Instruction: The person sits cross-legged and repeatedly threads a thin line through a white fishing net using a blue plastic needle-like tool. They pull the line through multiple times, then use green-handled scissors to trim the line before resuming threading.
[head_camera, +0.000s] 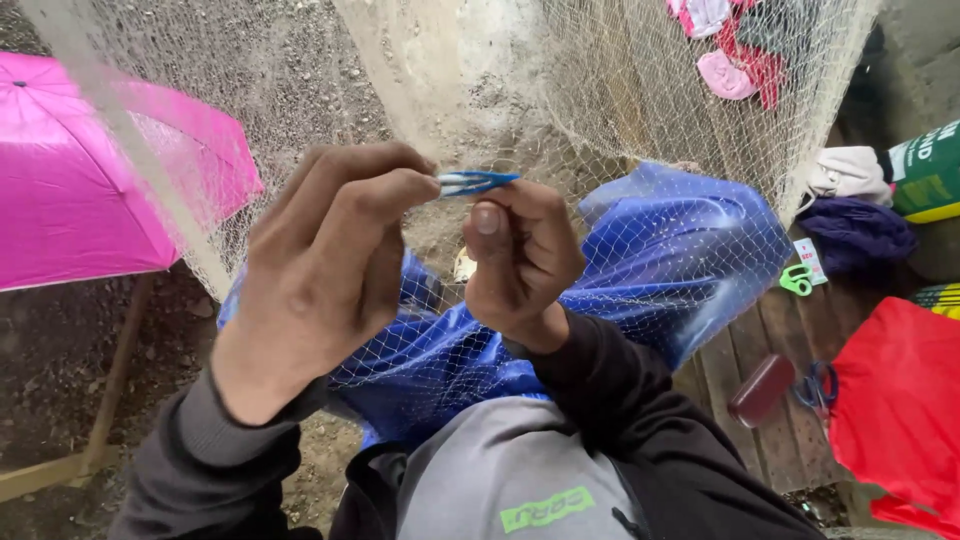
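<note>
Blue needle (478, 182) is being pinched between my left hand (320, 270) and right hand (520, 260), both grips clenching it against the net (620, 110) hanging before me; I judge I am mid-knot, needing steady tension next.

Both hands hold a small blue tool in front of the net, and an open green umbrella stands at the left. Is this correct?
Not quite: the umbrella is pink, not green, as the head view shows. The rest holds: the left hand and right hand hold a small blue tool in front of the net, and the open umbrella stands at the left.
</note>
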